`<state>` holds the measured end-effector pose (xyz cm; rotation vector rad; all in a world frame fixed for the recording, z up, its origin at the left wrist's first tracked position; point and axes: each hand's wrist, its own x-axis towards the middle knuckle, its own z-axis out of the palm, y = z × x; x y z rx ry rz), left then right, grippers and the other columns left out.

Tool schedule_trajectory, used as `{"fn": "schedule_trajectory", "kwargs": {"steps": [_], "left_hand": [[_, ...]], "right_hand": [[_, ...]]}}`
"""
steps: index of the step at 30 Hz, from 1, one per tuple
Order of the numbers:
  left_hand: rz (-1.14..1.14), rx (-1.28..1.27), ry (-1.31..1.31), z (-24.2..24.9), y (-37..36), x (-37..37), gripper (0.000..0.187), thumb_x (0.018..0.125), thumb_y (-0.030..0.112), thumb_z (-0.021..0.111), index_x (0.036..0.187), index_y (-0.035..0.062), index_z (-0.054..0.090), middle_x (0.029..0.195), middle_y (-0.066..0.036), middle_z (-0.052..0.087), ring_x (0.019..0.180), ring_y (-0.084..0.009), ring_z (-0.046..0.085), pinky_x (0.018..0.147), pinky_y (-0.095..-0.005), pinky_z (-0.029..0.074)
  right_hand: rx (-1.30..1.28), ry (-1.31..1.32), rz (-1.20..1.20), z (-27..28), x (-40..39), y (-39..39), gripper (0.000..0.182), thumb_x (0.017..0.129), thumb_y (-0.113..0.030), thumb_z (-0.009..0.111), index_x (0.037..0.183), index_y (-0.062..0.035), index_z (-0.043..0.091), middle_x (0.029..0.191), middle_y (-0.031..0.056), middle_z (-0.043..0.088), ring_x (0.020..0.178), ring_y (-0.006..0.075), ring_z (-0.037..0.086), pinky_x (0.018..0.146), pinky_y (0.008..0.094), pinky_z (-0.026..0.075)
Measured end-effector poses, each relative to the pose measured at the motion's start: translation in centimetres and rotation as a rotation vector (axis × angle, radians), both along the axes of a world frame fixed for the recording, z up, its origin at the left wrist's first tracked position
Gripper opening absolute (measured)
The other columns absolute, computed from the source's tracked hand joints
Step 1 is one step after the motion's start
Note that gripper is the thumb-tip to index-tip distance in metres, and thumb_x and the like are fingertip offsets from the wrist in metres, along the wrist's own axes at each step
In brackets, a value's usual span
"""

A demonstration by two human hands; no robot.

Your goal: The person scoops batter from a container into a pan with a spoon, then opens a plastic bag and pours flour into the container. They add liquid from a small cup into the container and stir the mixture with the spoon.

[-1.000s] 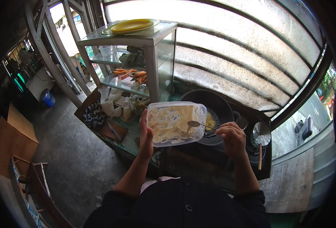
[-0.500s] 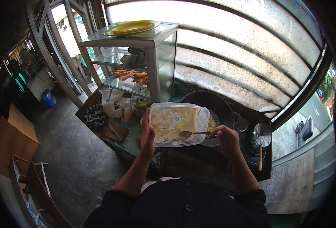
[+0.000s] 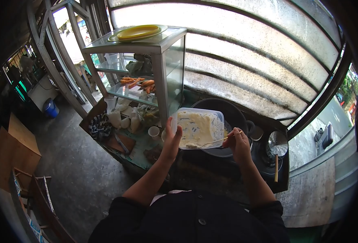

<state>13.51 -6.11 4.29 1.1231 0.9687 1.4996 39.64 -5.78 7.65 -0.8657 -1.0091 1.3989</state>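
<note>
My left hand grips the left side of a clear plastic container, its inside smeared with creamy pale batter. The container is tilted toward me. In my right hand is a spoon, pinched by its handle; its bowl lies at the near edge of the batter. Behind and below the container sits a large dark wok, partly hidden by the container and my right hand. A little of something yellow shows in it.
A glass display case holds orange fried pieces and carries yellow plates. A white cup, a knife on a board and plastic bags stand left. A wooden-handled strainer or ladle rests at right.
The container has shifted right and tilted more, with my left hand moving along. The spoon has moved down to the batter's near edge. A white cup now shows left of my hand.
</note>
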Motion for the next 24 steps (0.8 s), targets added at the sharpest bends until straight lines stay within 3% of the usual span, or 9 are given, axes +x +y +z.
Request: {"fn": "schedule_trajectory", "kwargs": {"steps": [3, 5, 8, 10, 11, 13, 17, 22, 24], "left_hand": [[0.025, -0.012, 0.067, -0.9, 0.4, 0.4, 0.097, 0.092, 0.064, 0.049, 0.152, 0.0001, 0.009, 0.15, -0.022, 0.023, 0.139, -0.0295, 0.027, 0.114, -0.038, 0.023], [-0.012, -0.07, -0.022, -1.2, 0.4, 0.2, 0.094, 0.093, 0.058, 0.052, 0.154, 0.0062, 0.002, 0.154, -0.016, 0.021, 0.142, -0.0254, 0.024, 0.116, -0.0374, 0.018], [0.111, -0.121, -0.042, -1.4, 0.2, -0.3, 0.099, 0.092, 0.063, 0.051, 0.152, 0.0017, 0.004, 0.152, -0.022, 0.021, 0.139, -0.029, 0.027, 0.114, -0.0378, 0.022], [0.153, -0.115, -0.078, -1.4, -0.2, -1.0, 0.098, 0.092, 0.061, 0.052, 0.153, 0.0022, 0.003, 0.152, -0.022, 0.02, 0.14, -0.029, 0.027, 0.114, -0.0379, 0.022], [0.197, -0.108, -0.114, -1.4, -0.3, -1.4, 0.098, 0.092, 0.06, 0.053, 0.153, 0.0028, 0.002, 0.153, -0.022, 0.019, 0.14, -0.0291, 0.026, 0.115, -0.0381, 0.022], [0.243, -0.103, -0.151, -1.7, -0.3, -2.3, 0.097, 0.093, 0.058, 0.054, 0.153, 0.0033, 0.002, 0.153, -0.022, 0.019, 0.14, -0.0291, 0.026, 0.115, -0.0384, 0.022], [0.323, -0.065, -0.237, -1.8, -0.2, -3.7, 0.093, 0.094, 0.054, 0.055, 0.153, 0.0052, 0.001, 0.154, -0.021, 0.019, 0.141, -0.0293, 0.026, 0.115, -0.0406, 0.022], [0.317, -0.024, -0.276, -0.7, -0.5, -4.1, 0.092, 0.095, 0.053, 0.053, 0.153, 0.006, 0.0, 0.155, -0.02, 0.019, 0.142, -0.0298, 0.025, 0.116, -0.0416, 0.02], [0.308, -0.017, -0.272, -1.1, -0.5, -4.2, 0.091, 0.095, 0.053, 0.053, 0.153, 0.0059, 0.0, 0.155, -0.02, 0.019, 0.142, -0.0297, 0.025, 0.116, -0.0416, 0.019]], "right_hand": [[-0.044, 0.075, -0.053, 0.0, 0.3, 0.1, 0.029, 0.104, -0.028, 0.044, 0.091, -0.0048, 0.055, 0.075, 0.0083, 0.062, 0.064, 0.018, 0.065, 0.064, 0.0324, 0.055], [-0.023, 0.088, -0.107, 0.0, 1.0, 0.5, 0.028, 0.104, -0.027, 0.044, 0.091, -0.0047, 0.055, 0.075, 0.0084, 0.062, 0.064, 0.0182, 0.065, 0.065, 0.0324, 0.055], [0.167, 0.064, -0.282, -0.1, 2.8, 1.0, 0.029, 0.104, -0.026, 0.042, 0.091, -0.0039, 0.055, 0.073, 0.0079, 0.063, 0.064, 0.0173, 0.065, 0.065, 0.0311, 0.054], [0.426, -0.266, -0.456, 0.3, 3.6, 0.5, 0.026, 0.104, -0.022, 0.043, 0.092, -0.0024, 0.056, 0.074, 0.0079, 0.064, 0.068, 0.0164, 0.065, 0.066, 0.0298, 0.052], [0.424, -0.266, -0.458, 0.1, 3.7, 0.3, 0.026, 0.104, -0.022, 0.043, 0.092, -0.0024, 0.056, 0.074, 0.0079, 0.064, 0.068, 0.0164, 0.065, 0.066, 0.0298, 0.052], [0.527, -0.621, -0.521, -0.9, 3.7, -0.2, 0.023, 0.103, -0.018, 0.047, 0.091, -0.0011, 0.057, 0.075, 0.008, 0.064, 0.072, 0.0154, 0.066, 0.068, 0.0291, 0.051], [0.515, -0.827, -0.451, -3.2, 3.7, -0.3, 0.019, 0.101, -0.014, 0.051, 0.09, -0.0009, 0.059, 0.076, 0.0092, 0.065, 0.074, 0.0183, 0.067, 0.071, 0.03, 0.051], [0.644, -1.067, -0.434, -6.3, 4.5, 0.6, 0.013, 0.096, -0.01, 0.055, 0.088, -0.0011, 0.059, 0.078, 0.0126, 0.065, 0.077, 0.0305, 0.065, 0.072, 0.0372, 0.05], [0.667, -1.054, -0.439, -6.3, 4.5, 0.8, 0.012, 0.095, -0.01, 0.055, 0.088, -0.0013, 0.059, 0.078, 0.0126, 0.065, 0.077, 0.0313, 0.065, 0.072, 0.0381, 0.049]]}}
